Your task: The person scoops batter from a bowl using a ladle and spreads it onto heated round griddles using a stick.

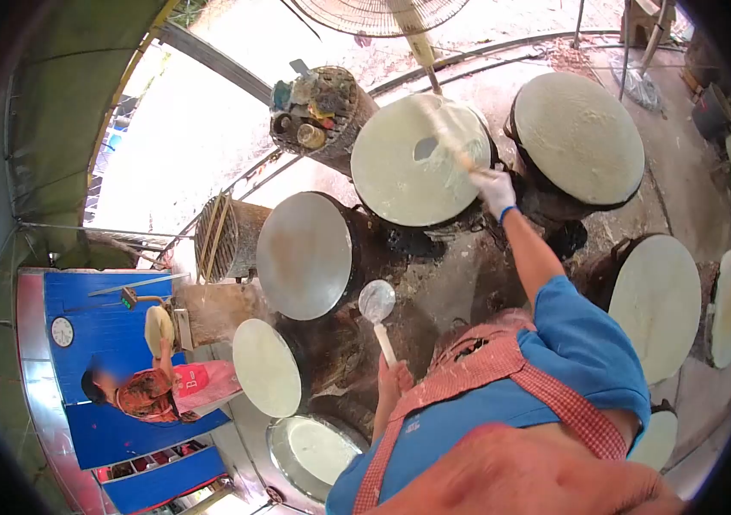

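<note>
My right hand [494, 190], in a pale glove with a blue band at the wrist, grips the wooden handle of a spreader [447, 129]. Its pale, motion-blurred head lies over a round griddle [383, 184] coated with whitish batter. A small grey bare patch [425, 148] shows in that coating. Lower down, my left hand [397, 376] is closed round the light handle of a ladle [377, 302]. The ladle's round bowl is smeared with white and hangs beside an uncoated grey griddle [304, 255]. Part of my left fingers is hidden.
Coated griddles stand around me, at upper right [580, 137], right [655, 309] and lower left [267, 367]. A metal basin [284, 442] of white batter sits low. A basket stand [340, 94] holds jars. A fan [378, 13] stands above. At left, another person [151, 390] handles a round stack.
</note>
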Motion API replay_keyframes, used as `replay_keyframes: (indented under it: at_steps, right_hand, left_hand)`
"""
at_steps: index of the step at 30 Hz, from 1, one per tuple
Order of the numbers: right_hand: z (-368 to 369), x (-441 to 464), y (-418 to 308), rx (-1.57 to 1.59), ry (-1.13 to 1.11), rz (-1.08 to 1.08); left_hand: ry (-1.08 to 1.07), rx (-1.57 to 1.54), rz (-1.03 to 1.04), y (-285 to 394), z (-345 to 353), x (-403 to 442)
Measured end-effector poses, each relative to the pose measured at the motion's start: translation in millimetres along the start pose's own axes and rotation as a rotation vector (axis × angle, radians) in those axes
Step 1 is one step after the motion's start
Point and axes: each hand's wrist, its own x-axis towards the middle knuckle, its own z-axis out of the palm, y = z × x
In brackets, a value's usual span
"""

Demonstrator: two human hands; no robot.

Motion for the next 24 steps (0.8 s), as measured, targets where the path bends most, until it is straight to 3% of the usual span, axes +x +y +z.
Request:
replay_keyframes:
  at_steps: [3,5,6,8,9,10,11,13,15,16,17,18,19,20,21,23,24]
  right_hand:
    - [10.9,-47.8,-20.1,-0.809,-0.179,-0.079]
    - [-23.4,-37.8,-19.8,-0.589,-0.078,-0.126]
    - [-38.2,-38.1,-35.4,-0.431,0.007,-0.125]
    - [-47.5,-56.1,-30.9,-0.142,0.129,0.425]
    - [-29.2,-65.9,-0.5,0.062,0.122,0.233]
    - [-22.7,-77.1,28.6,-0.073,0.042,0.013]
    - [-6.5,-100.4,7.7,-0.072,0.061,0.401]
    - [-8.8,-110.0,4.8,-0.426,-0.028,0.370]
    - [-33.7,-87.9,15.6,-0.365,-0.059,0.091]
    - [-37.9,-77.1,-6.8,-0.487,0.028,-0.028]
    - [-31.0,-68.5,-47.2,-0.572,0.080,0.039]
    - [-35.8,-42.8,-43.8,-0.773,0.155,-0.102]
    - [-44.5,-16.5,-31.6,-0.986,0.229,-0.220]
    - [-45.8,4.9,-16.6,-1.193,0.218,-0.296]
    - [-43.2,16.8,-7.8,-1.399,0.185,-0.365]
    - [-34.6,1.7,-14.0,-1.519,0.028,-0.552]
    - [-34.1,-13.4,-30.2,-1.524,-0.088,-0.569]
  left_hand:
    - [-0.020,-0.012,-0.062,-1.2,-10.5,-0.3]
    - [-0.021,-0.107,-0.011,14.6,-12.6,-11.7]
    - [-0.037,-0.219,-0.102,6.1,-38.0,-3.7]
    - [0.020,-0.168,-0.071,11.8,-36.7,-10.4]
    - [0.071,-0.117,-0.031,15.7,-35.9,-11.7]
    - [-0.027,-0.215,-0.084,10.8,-52.9,1.9]
    - [-0.043,-0.211,-0.091,8.8,-58.6,10.3]
    - [-0.029,-0.364,-0.136,8.2,-66.2,18.3]
    - [-0.058,-0.344,-0.107,15.2,-62.7,9.1]
    - [-0.047,-0.236,-0.078,23.7,-56.3,3.3]
    - [-0.136,-0.246,-0.119,25.7,-67.9,8.5]
    - [-0.239,-0.248,-0.174,26.2,-78.0,19.0]
    - [-0.254,-0.521,-0.276,27.6,-75.3,22.0]
    - [-0.238,-0.797,-0.387,28.6,-73.7,19.4]
    - [-0.246,-0.776,-0.410,28.8,-82.0,31.3]
    - [-0.389,-0.701,-0.555,24.1,-109.9,58.1]
    - [-0.473,-0.584,-0.413,24.6,-103.8,63.5]
